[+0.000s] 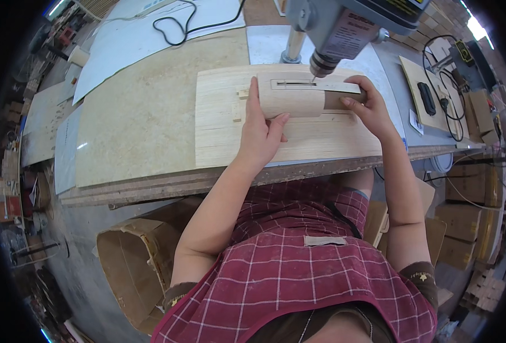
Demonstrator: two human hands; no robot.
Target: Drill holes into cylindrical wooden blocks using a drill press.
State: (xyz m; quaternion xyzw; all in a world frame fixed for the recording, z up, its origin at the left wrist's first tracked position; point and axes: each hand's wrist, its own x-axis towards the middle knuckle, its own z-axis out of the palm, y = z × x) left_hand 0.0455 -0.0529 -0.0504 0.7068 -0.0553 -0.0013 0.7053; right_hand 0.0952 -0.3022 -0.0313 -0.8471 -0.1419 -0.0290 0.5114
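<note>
A pale wooden piece with a rounded front and a long narrow slot in its top lies under the drill press. The thin bit in the drill chuck comes down at the slot's right end; whether it touches the wood I cannot tell. My left hand grips the piece's left end, thumb along the front and fingers up the side. At the other end, where a darker brown section shows, my right hand is closed round it, thumb in front and fingers over the top.
Beneath the piece is a pale wooden board, with small wooden blocks on it beside my left hand. A black cable loops at the back left. On the right lie a black elongated object and more cable. A cardboard box stands below the bench edge.
</note>
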